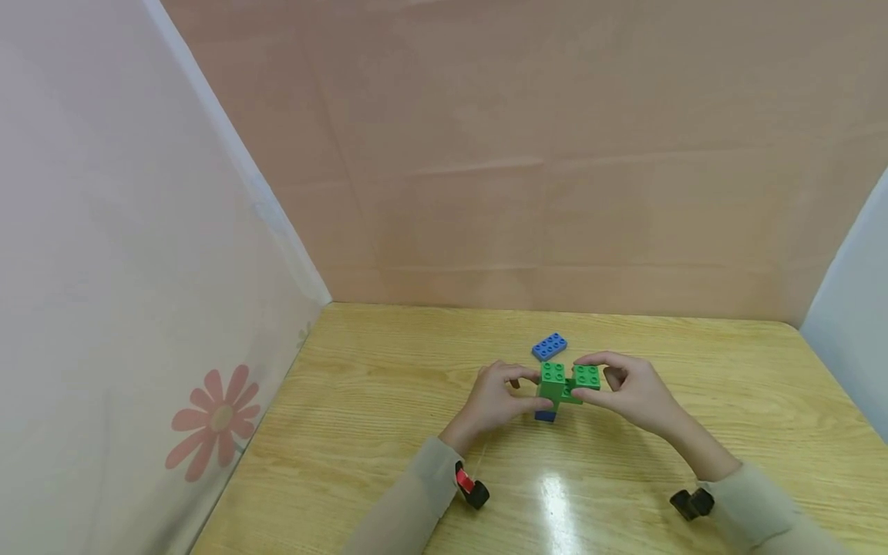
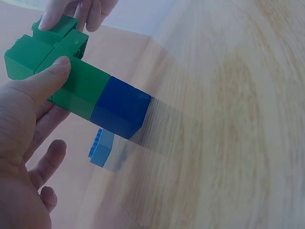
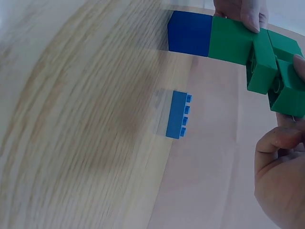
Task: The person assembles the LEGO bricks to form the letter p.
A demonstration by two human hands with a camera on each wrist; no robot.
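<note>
A tower of green toy building bricks (image 1: 552,387) stands on a dark blue brick (image 2: 121,107), which rests on the table. One green brick (image 3: 261,67) juts sideways from the tower. My left hand (image 1: 494,399) pinches the tower between thumb and fingers from the left. From the right, my right hand (image 1: 641,391) pinches another green brick (image 1: 586,377) by its sides, studs up, over the jutting brick. In the right wrist view this held brick sits right against the jutting one; I cannot tell whether the two are pressed together.
A lighter blue eight-stud brick (image 1: 549,346) lies on the wooden table (image 1: 388,370) just behind the tower. An orange-brown cloth (image 1: 541,169) hangs along the table's back edge. To the left rises a pale wall (image 1: 111,231) with a pink flower.
</note>
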